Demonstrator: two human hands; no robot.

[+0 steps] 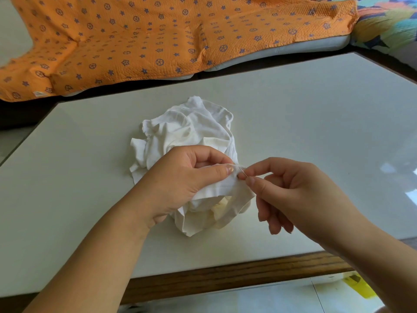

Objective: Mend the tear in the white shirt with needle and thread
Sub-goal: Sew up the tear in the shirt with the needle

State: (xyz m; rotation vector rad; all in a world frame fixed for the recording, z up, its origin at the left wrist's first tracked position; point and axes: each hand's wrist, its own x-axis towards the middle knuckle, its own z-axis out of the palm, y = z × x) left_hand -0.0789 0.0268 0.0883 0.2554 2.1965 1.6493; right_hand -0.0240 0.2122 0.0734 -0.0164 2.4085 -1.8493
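The white shirt (189, 129) lies crumpled in the middle of the pale table (316, 114). My left hand (180, 179) grips a raised fold of it, thumb pressed along the top edge. A thin needle (242, 171) pokes out of that fold, and my right hand (291, 190) pinches it between thumb and forefinger right beside my left thumb. The other right fingers hang curled below. I cannot make out the thread or the tear.
An orange quilt with blue stars (146, 39) covers a cushion behind the table. A colourful patterned cloth (388, 21) sits at the back right. The table's wooden front edge (225, 276) is close to me, with a yellow object (361, 286) on the floor below.
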